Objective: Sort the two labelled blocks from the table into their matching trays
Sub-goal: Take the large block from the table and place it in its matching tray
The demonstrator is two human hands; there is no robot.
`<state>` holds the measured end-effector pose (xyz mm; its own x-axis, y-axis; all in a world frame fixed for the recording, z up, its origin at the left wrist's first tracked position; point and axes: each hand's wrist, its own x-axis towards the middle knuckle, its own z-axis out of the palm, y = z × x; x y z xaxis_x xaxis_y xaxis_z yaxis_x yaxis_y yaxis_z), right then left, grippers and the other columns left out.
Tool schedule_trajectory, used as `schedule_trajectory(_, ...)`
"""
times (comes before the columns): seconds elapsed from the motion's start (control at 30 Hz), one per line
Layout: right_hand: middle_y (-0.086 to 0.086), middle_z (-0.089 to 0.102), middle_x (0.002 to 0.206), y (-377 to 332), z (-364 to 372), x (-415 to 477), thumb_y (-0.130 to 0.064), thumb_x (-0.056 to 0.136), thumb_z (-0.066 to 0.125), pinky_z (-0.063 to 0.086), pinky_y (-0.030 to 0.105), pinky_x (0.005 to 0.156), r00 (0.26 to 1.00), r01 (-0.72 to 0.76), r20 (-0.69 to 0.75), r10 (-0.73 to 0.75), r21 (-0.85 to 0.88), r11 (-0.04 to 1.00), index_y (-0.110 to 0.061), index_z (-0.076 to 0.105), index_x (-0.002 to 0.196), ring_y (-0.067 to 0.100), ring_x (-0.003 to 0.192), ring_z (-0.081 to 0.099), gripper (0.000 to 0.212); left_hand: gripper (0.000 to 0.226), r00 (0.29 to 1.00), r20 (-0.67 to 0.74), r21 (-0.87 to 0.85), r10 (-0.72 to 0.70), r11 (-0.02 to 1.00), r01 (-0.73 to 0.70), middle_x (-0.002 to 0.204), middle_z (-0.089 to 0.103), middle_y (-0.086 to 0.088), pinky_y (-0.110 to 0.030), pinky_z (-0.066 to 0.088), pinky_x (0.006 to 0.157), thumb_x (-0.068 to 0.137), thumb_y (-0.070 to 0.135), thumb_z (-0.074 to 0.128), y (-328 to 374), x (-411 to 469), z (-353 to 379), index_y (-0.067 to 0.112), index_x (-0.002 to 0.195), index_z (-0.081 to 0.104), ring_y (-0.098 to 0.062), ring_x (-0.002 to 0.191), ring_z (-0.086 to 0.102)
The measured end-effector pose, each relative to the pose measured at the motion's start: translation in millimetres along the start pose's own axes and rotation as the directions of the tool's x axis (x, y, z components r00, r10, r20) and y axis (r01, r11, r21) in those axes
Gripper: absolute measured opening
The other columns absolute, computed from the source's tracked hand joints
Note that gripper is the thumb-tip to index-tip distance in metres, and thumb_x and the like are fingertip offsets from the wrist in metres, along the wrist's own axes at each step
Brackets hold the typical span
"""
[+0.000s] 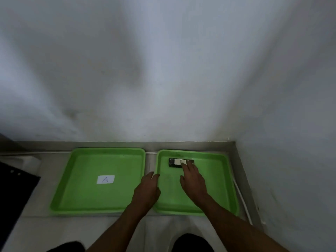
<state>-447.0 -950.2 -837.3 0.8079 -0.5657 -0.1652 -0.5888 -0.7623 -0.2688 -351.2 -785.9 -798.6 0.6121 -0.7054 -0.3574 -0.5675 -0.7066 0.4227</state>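
Observation:
Two green trays lie side by side on the table. The left tray [72, 180] carries a white label marked A [105, 179] and holds no block. In the right tray [229, 180] a dark block with a white label [175, 162] rests near the far edge. My right hand [193, 179] reaches over this tray, its fingertips touching the block's right end; I cannot tell whether they grip it. My left hand [146, 190] rests at the right tray's left rim, fingers curled loosely, holding nothing. No second block is visible.
A white wall rises just behind the trays and along the right side, with a metal ledge [241, 160] in the corner. A black object [14, 186] lies at the table's left edge. A white cable [242, 197] runs right of the right tray.

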Motion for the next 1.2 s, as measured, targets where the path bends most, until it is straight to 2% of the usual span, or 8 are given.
schedule_trajectory(0.07, 0.012, 0.033, 0.157, -21.2, -7.8, -23.0, -0.017, 0.094, 0.052, 0.049, 0.038, 0.098, 1.0, 0.016, -0.022, -0.016, 0.01, 1.0, -0.012, 0.035, 0.146, 0.027, 0.143, 0.032, 0.056, 0.053, 0.999, -0.032, 0.011, 0.035, 0.999, -0.035, 0.15, 0.039, -0.01, -0.038, 0.047, 0.102, 0.092, 0.009, 0.05, -2.1, -18.0, -13.0, 0.011, 0.144, 0.039, -0.025, 0.137, 0.038)
schedule_trajectory(0.17, 0.014, 0.029, 0.158, -48.9, -20.9, -58.3, -0.019, 0.096, 0.051, 0.048, 0.041, 0.099, 0.999, 0.019, -0.036, -0.019, 0.002, 1.0, -0.013, 0.035, 0.146, 0.027, 0.144, 0.03, 0.053, 0.053, 0.995, -0.059, 0.025, 0.076, 0.997, -0.074, 0.15, 0.04, -0.012, -0.043, 0.046, 0.104, 0.091, 0.008, 0.05, -9.9, -50.1, -32.7, 0.01, 0.143, 0.04, -0.028, 0.137, 0.037)
schedule_trajectory(0.3, 0.018, 0.027, 0.159, -84.2, -57.7, -100.8, -0.017, 0.096, 0.05, 0.045, 0.043, 0.102, 0.999, 0.019, -0.049, -0.018, 0.018, 1.0, -0.012, 0.036, 0.144, 0.029, 0.145, 0.029, 0.05, 0.052, 0.995, -0.075, 0.026, 0.065, 0.998, -0.064, 0.147, 0.042, -0.012, -0.046, 0.047, 0.101, 0.09, 0.008, 0.049, -17.4, -104.2, -70.9, 0.009, 0.142, 0.042, -0.029, 0.135, 0.039)
schedule_trajectory(0.43, 0.017, 0.031, 0.157, -125.4, -140.2, -143.7, -0.018, 0.096, 0.051, 0.048, 0.044, 0.1, 0.996, 0.042, -0.073, -0.04, 0.018, 0.999, -0.012, 0.038, 0.143, 0.029, 0.145, 0.031, 0.049, 0.049, 0.997, -0.056, 0.028, 0.045, 0.999, -0.043, 0.142, 0.047, -0.012, -0.048, 0.049, 0.097, 0.092, 0.007, 0.048, -0.3, -168.4, -145.8, 0.008, 0.141, 0.042, -0.029, 0.129, 0.043)
schedule_trajectory(0.63, 0.015, 0.03, 0.158, -199.6, -320.9, -225.3, -0.023, 0.098, 0.051, 0.046, 0.043, 0.105, 0.998, 0.037, -0.051, -0.034, 0.058, 0.998, -0.015, 0.037, 0.145, 0.027, 0.147, 0.028, 0.05, 0.049, 0.996, -0.092, -0.002, -0.008, 1.0, 0.008, 0.142, 0.049, -0.01, -0.044, 0.051, 0.094, 0.092, 0.01, 0.049, 58.9, -287.4, -298.2, 0.01, 0.141, 0.044, -0.027, 0.127, 0.046)
schedule_trajectory(0.87, 0.015, 0.027, 0.16, -288.2, -505.8, -341.9, -0.024, 0.098, 0.05, 0.043, 0.042, 0.108, 0.998, 0.065, -0.014, -0.064, 0.094, 0.993, -0.016, 0.035, 0.147, 0.027, 0.148, 0.026, 0.052, 0.048, 0.992, -0.114, -0.073, -0.061, 0.996, 0.053, 0.143, 0.049, -0.006, -0.04, 0.049, 0.101, 0.095, 0.014, 0.05, 129.5, -438.9, -446.2, 0.014, 0.142, 0.044, -0.024, 0.13, 0.046)
schedule_trajectory(1.03, 0.014, 0.027, 0.16, -350.5, -569.9, -395.8, -0.026, 0.1, 0.046, 0.038, 0.039, 0.112, 0.99, 0.142, -0.018, -0.141, 0.082, 0.986, -0.015, 0.032, 0.149, 0.025, 0.148, 0.025, 0.052, 0.046, 0.985, -0.158, -0.046, -0.064, 0.997, 0.058, 0.142, 0.05, -0.002, -0.039, 0.05, 0.098, 0.095, 0.017, 0.051, 132.9, -516.1, -508.1, 0.018, 0.141, 0.045, -0.022, 0.128, 0.048)
schedule_trajectory(1.2, 0.012, 0.026, 0.161, -410.4, -583.9, -424.3, -0.027, 0.101, 0.045, 0.036, 0.038, 0.114, 0.982, 0.19, -0.03, -0.189, 0.037, 0.981, -0.016, 0.032, 0.148, 0.025, 0.148, 0.026, 0.051, 0.047, 0.976, -0.208, -0.041, -0.07, 0.997, 0.063, 0.145, 0.048, -0.003, -0.042, 0.048, 0.102, 0.095, 0.018, 0.051, 98.5, -560.2, -552.0, 0.019, 0.142, 0.044, -0.024, 0.131, 0.046)
